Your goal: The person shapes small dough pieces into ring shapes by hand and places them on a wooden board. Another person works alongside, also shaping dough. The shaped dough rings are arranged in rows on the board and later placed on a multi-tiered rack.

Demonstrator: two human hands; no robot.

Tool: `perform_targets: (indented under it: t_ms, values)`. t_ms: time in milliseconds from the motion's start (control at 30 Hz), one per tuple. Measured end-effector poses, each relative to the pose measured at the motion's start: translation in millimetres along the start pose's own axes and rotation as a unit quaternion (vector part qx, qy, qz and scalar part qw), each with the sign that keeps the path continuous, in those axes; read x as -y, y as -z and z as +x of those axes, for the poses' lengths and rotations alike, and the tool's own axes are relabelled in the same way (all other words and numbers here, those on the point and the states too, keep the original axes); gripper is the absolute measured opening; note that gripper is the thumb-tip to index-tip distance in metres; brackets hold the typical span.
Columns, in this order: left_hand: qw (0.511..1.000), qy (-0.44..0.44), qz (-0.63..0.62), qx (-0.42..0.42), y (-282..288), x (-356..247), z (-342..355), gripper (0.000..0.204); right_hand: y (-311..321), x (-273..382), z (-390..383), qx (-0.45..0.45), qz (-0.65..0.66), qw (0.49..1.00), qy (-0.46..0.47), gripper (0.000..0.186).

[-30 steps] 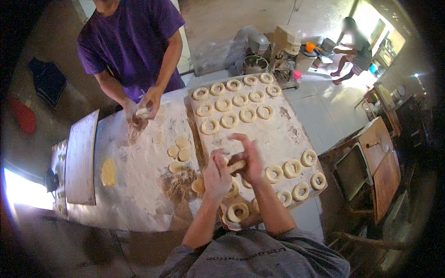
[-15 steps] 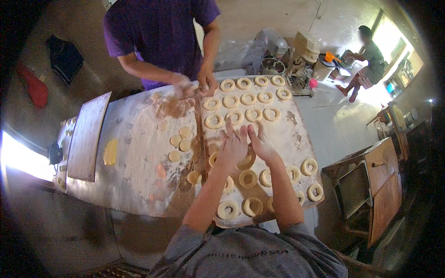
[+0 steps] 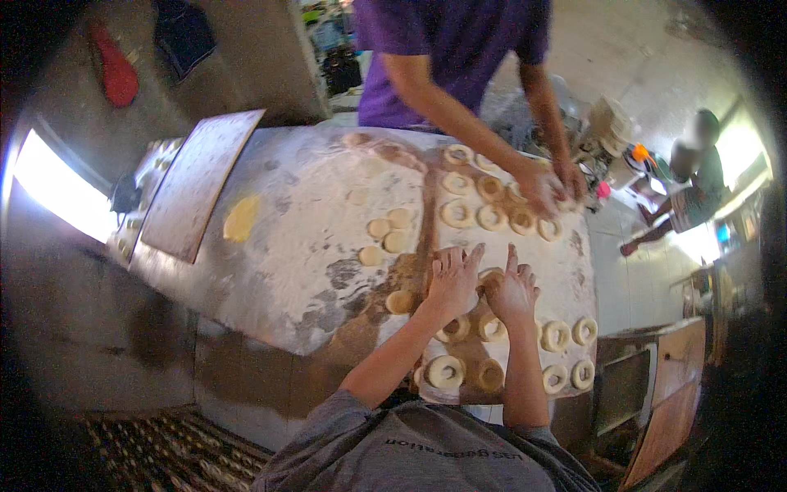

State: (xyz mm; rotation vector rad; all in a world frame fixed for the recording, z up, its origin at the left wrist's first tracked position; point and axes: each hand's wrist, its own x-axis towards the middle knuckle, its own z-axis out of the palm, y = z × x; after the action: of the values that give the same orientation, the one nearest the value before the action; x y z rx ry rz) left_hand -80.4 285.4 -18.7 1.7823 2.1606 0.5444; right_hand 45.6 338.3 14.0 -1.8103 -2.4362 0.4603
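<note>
My left hand [image 3: 453,284] hovers low over the right part of the floured table [image 3: 311,271], its index finger stretched and the others loosely spread. Beside it my right hand [image 3: 513,293] points its index finger away from me, the other fingers apart. Between the hands a dough ring [image 3: 490,274] shows in part; whether my thumbs touch it is hidden. Nearer me lie several pale dough rings [image 3: 432,371], some behind my right forearm. More rings [image 3: 453,224] sit in rows beyond my hands. To the left are a small dough disc [image 3: 399,302] and a cluster of discs [image 3: 396,242].
Across the table, a co-worker in a purple shirt [image 3: 459,41] reaches both hands [image 3: 545,190] over the far-right rings. A yellow slab [image 3: 242,219] and a leaning board [image 3: 203,184] are at left. A wooden cabinet [image 3: 680,361] stands right. Another person [image 3: 697,176] is at the far right.
My view has turned left. My hands have moved slightly apart, beside the same ring. The co-worker's hands have gone from the table's left part to the far-right rings.
</note>
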Motion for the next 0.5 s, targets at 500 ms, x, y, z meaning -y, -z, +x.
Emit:
perform_targets:
  t_ms: [500]
  values:
    - [0.957, 0.197, -0.212, -0.025, 78.3, 217.8, -100.7, 0.043, -106.8, 210.2, 66.5, 0.234, -0.096, 0.895, 0.367, 0.032]
